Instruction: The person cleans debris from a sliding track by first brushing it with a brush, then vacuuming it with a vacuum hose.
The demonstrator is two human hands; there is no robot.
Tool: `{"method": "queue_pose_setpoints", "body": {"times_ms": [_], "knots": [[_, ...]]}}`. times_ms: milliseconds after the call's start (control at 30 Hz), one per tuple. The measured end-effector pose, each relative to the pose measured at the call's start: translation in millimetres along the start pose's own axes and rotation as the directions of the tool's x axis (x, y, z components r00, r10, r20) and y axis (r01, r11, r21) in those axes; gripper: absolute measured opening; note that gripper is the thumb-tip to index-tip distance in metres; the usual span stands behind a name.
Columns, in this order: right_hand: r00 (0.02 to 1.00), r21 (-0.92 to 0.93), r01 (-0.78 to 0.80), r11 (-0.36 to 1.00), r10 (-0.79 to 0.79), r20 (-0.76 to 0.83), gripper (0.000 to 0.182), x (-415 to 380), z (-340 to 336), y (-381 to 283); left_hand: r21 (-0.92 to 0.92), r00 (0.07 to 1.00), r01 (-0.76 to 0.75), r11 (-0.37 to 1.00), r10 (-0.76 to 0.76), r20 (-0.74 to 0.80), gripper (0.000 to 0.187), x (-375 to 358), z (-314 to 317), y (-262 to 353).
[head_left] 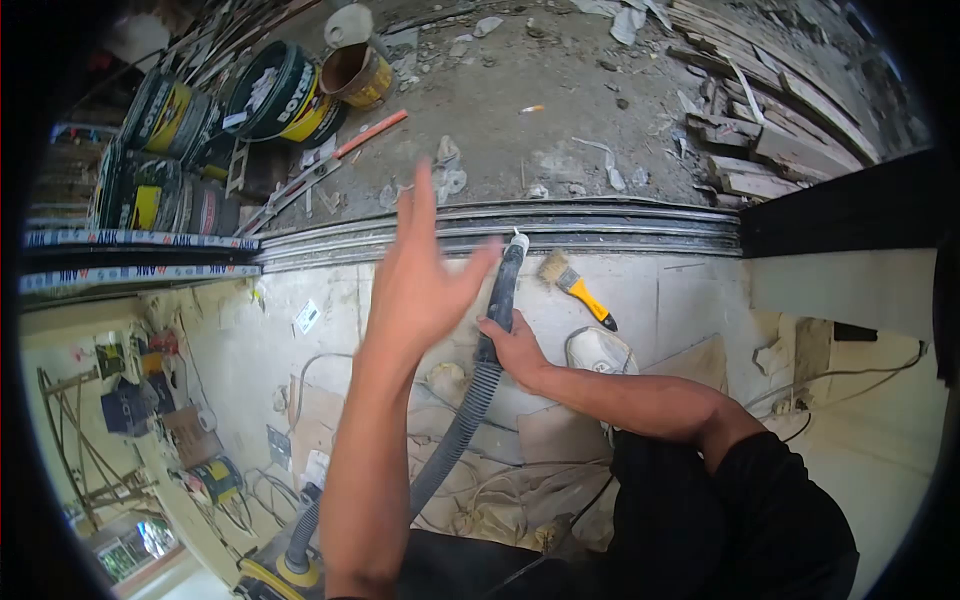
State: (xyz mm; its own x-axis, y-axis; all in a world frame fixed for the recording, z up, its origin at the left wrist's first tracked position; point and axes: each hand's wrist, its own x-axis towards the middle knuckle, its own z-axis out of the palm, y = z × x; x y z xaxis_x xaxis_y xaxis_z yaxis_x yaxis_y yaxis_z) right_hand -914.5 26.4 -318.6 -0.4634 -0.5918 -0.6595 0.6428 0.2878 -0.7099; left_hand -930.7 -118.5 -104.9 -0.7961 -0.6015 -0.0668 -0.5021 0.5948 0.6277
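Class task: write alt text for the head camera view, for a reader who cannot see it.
Seen from above, the right hand grips a vacuum hose nozzle aimed at a metal door track, while the left hand is raised open above it. A yellow-handled brush lies nearby, with paint buckets and wood scraps on the dusty floor beyond.

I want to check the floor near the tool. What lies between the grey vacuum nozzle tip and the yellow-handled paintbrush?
In the head view, only bare dusty pale floor lies between the grey vacuum nozzle tip and the yellow-handled paintbrush.
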Motion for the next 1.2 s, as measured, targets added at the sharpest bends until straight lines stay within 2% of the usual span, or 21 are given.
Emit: {"method": "queue_pose_setpoints", "body": {"times_ms": [33,100,167,300,333,367,400,467,500,533,600,667,767,833,867,900,933,967,1033,1133,1200], "knots": [[1.000,0.015,0.001,1.000,-0.001,-0.016,0.054,-0.4,-0.5,-3.7,0.001,0.975,0.096,0.995,-0.094,0.199,0.111,-24.6,11.4,-25.1],[0.999,0.031,0.020,0.999,-0.019,-0.030,0.057,-5.7,0.0,-17.7,0.114,0.786,0.295,0.949,-0.309,0.536,0.114,-77.7,29.3,-61.7],[1.000,-0.030,0.019,0.999,-0.018,0.024,0.058,-17.8,-0.8,-32.8,-0.014,0.772,0.424,0.905,-0.354,0.528,0.098,-129.2,56.0,-94.2],[0.979,-0.159,0.064,0.985,-0.032,0.200,0.059,-38.5,-5.8,-49.5,-0.216,0.743,0.558,0.801,-0.368,0.559,0.075,-146.1,62.6,-76.8],[0.980,-0.162,0.061,0.985,-0.029,0.196,0.059,-40.3,-11.3,-53.5,-0.378,0.807,0.555,0.741,-0.370,0.460,0.065,-149.0,63.9,-71.8],[0.944,-0.158,0.051,0.986,0.004,0.331,0.052,-38.5,-21.6,-60.7,-0.534,0.853,0.521,0.666,-0.385,0.352,0.056,-150.8,64.5,-66.7],[0.886,-0.155,0.039,0.987,0.038,0.462,0.046,-36.0,-33.2,-68.3,-0.538,0.852,0.522,0.662,-0.385,0.354,0.056,-148.9,60.2,-60.6],[0.940,-0.578,0.272,0.769,-0.083,0.332,0.053,-33.4,-63.6,-81.7,-0.506,0.879,0.476,0.720,-0.395,0.266,0.048,-141.8,45.1,-52.0],[0.969,-0.763,0.245,0.598,-0.151,0.193,0.061,-31.6,-78.0,-89.0,-0.505,0.878,0.478,0.719,-0.393,0.271,0.048,-140.9,42.1,-52.7],[0.961,-0.852,0.198,0.485,-0.266,0.072,0.056,-24.5,-96.6,-85.0,-0.471,0.847,0.532,0.703,-0.448,0.287,0.048,-140.1,39.9,-53.7],[0.877,-0.973,0.187,0.135,-0.470,0.103,0.045,1.0,-141.8,-62.3,-0.393,0.802,0.597,0.700,-0.520,0.294,0.049,-139.8,40.1,-60.4],[0.896,-0.971,0.172,0.166,-0.436,0.084,0.040,25.4,-167.5,-32.2,-0.367,0.797,0.605,0.707,-0.534,0.283,0.048,-136.5,42.1,-68.3],[0.908,-0.968,0.166,0.186,-0.412,0.076,0.030,9.3,-196.8,-46.4,-0.340,0.787,0.615,0.712,-0.531,0.314,0.042,-121.8,45.6,-55.8],[0.926,-0.941,-0.051,0.334,-0.338,-0.170,0.031,4.5,-208.9,-75.6,-0.310,0.793,0.607,0.732,-0.530,0.301,0.041,-114.7,45.3,-45.3],[0.871,-0.930,-0.132,0.344,-0.408,-0.274,0.031,3.7,-228.5,-85.3,-0.339,0.851,0.523,0.782,-0.455,0.261,0.044,-116.9,54.7,-51.1],[0.798,-0.910,-0.205,0.361,-0.476,-0.369,0.031,1.3,-258.4,-97.0,-0.338,0.850,0.524,0.781,-0.456,0.263,0.044,-115.7,57.3,-48.0],[0.742,-0.903,-0.267,0.337,-0.526,-0.416,0.028,-1.7,-286.8,-111.8,-0.279,0.857,0.500,0.820,-0.424,0.292,0.046,-114.0,61.3,-41.8],[0.722,-0.924,-0.327,0.196,-0.579,-0.378,0.027,-8.8,-316.4,-122.2,-0.222,0.861,0.473,0.853,-0.394,0.321,0.048,-113.8,64.2,-38.5],[0.745,-0.914,-0.406,0.027,-0.569,-0.348,0.025,-29.2,-335.6,-153.9,-0.191,0.861,0.463,0.866,-0.388,0.329,0.051,-116.2,72.4,-42.1],[0.828,-0.945,-0.315,-0.083,-0.512,-0.231,0.019,-1.1,-315.4,-156.5,-0.121,0.854,0.453,0.883,-0.392,0.341,0.053,-109.0,76.6,-33.2],[0.887,-0.964,-0.240,-0.113,-0.429,-0.171,0.017,12.8,-246.5,-160.6,-0.150,0.845,0.468,0.871,-0.391,0.365,0.053,-104.5,80.2,-29.8]]}}
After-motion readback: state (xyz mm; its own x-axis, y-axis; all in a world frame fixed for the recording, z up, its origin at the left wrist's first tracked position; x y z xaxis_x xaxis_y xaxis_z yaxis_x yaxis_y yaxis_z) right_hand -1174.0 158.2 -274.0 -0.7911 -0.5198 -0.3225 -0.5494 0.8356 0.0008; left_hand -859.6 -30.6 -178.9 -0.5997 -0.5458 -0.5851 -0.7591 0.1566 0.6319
